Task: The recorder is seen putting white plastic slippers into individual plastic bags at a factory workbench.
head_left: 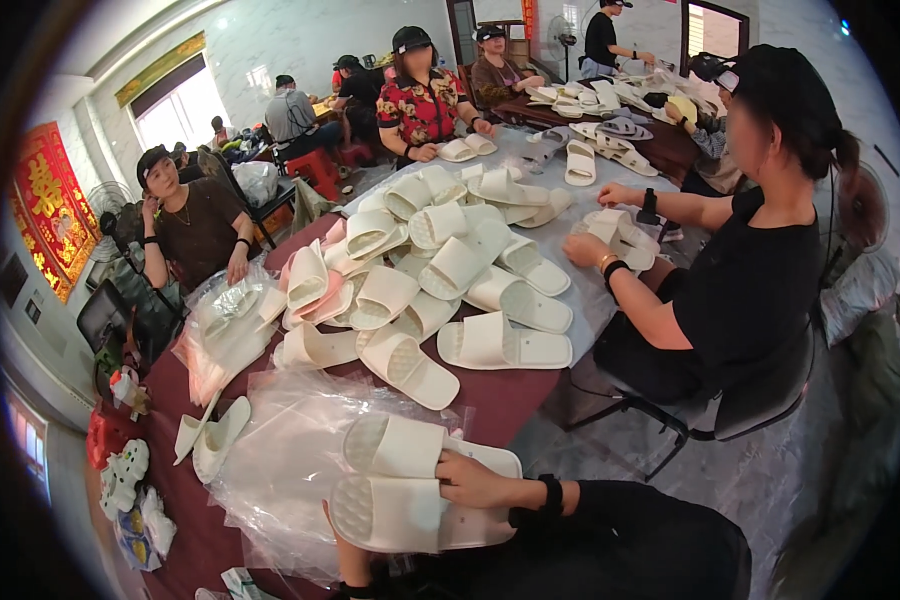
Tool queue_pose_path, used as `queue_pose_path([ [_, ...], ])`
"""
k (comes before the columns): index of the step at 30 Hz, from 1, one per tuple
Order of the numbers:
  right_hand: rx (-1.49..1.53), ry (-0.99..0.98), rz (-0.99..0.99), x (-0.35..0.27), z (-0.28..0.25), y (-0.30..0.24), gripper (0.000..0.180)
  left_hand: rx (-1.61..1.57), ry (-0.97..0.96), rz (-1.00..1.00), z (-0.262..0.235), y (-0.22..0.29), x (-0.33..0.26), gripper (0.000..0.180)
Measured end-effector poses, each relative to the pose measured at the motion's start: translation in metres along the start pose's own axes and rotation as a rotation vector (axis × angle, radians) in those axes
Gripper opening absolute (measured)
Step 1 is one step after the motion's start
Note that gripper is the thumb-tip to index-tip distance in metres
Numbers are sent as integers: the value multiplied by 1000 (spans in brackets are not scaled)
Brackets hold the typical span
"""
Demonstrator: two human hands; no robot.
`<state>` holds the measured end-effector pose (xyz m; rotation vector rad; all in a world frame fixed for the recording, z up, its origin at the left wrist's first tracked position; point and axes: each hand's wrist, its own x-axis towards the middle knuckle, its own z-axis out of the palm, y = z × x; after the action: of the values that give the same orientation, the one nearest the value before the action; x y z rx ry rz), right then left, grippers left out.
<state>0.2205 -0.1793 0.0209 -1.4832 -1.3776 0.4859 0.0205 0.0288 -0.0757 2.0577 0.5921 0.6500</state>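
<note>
Two white slippers are side by side in front of me, their open toes to the left. My right hand [473, 481] is closed on the far slipper [390, 445], its fingers tucked at the strap's back opening. Against the near slipper's toe end is my left hand [350, 548]; most of it is hidden beneath, with the thumb at the edge of the near slipper [385, 513]. Clear plastic bags [280, 455] lie spread under and beside the pair. Beyond them rises a heap of white slippers [450, 255], a few pinkish ones at its left.
A dark red cloth [185, 405] covers the table. Two loose slippers [220, 437] lie left of the bags. At right, a seated person [740, 260] handles slippers; another in a floral shirt [425, 105] sits across. A person in brown [195, 235] sits at left near more bagged slippers [232, 325].
</note>
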Motion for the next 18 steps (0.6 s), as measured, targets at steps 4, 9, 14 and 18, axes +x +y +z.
queue_pose_path([
  [4, -27, 160, 130, 20, 6, 1, 35, 641, -134, 337, -4, 81, 5, 46],
  [9, -204, 108, 236, 46, 26, 4, 31, 792, -180, -17, -2, 70, -23, 44],
  [14, -200, 171, 354, 61, 40, 25, 44, 827, -201, -100, 1, 74, -29, 44],
  [18, -85, 273, 192, 44, 47, 46, 46, 1036, -116, 22, 7, 63, -42, 48],
])
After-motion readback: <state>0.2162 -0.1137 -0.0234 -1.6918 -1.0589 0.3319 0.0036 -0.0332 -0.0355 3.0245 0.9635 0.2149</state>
